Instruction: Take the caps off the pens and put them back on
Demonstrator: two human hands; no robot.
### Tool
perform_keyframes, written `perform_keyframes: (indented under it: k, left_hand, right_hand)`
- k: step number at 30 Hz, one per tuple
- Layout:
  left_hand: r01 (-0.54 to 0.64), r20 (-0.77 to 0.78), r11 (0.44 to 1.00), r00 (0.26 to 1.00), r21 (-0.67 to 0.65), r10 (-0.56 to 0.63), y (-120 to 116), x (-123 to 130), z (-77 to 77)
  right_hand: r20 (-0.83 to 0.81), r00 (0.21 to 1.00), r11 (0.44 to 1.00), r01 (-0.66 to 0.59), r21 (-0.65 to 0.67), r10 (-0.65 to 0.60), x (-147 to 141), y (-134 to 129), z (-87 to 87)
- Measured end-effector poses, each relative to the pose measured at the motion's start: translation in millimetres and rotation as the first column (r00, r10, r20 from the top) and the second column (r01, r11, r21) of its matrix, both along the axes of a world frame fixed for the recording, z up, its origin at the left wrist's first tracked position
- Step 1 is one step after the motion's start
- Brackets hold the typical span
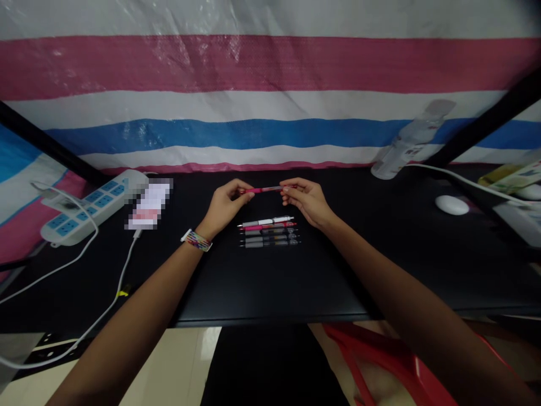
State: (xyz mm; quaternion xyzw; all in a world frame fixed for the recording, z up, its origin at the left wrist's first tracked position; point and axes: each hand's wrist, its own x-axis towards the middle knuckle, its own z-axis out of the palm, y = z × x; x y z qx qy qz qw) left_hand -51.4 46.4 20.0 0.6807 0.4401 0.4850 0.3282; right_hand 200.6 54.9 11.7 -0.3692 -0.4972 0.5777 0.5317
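A pen with a pink-red grip (267,189) lies level between my two hands, above the far part of the black desk. My left hand (228,204) pinches its pink end between thumb and fingers. At the other end, my right hand (306,200) grips it the same way; its fingers hide that tip. Just nearer to me, several pens rest side by side in a column on the desk: a white pen (266,221) at the back, a red pen (268,227) beside it, then clear-and-grey pens (270,243) in front.
On the left are a white power strip (114,189) with blue sockets and a phone (150,203) on a charging cable (122,276). A clear bottle (406,144) and a white mouse (452,204) stand to the right. Striped sheeting backs the black desk (270,287). A red stool (380,349) is below.
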Motion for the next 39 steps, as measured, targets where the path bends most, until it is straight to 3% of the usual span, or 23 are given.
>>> perform_keyframes:
  k: [12, 17, 25, 39]
  left_hand:
    - [-0.028, 0.069, 1.0, 0.997, -0.01, 0.028, 0, -1, -0.4]
    - [-0.109, -0.019, 0.994, 0.994, -0.016, 0.108, 2, -5, -1.6]
    - [-0.093, 0.23, 0.996, 0.969, -0.016, 0.094, 14, -11, -10.5]
    - [-0.121, 0.265, 0.992, 0.957, -0.018, 0.122, 16, -14, -11.7]
  right_hand:
    - [-0.046, 0.999, 1.0, -0.002, -0.025, 0.001, 1, 2, -0.7]
    - [-0.07, 0.998, 1.0, -0.011, -0.027, 0.009, 2, 3, -0.3]
    - [-0.142, 0.989, 0.997, 0.033, -0.07, -0.043, 4, 8, -1.8]
    - [-0.135, 0.981, 0.986, 0.127, -0.104, -0.14, 8, 8, 2.3]
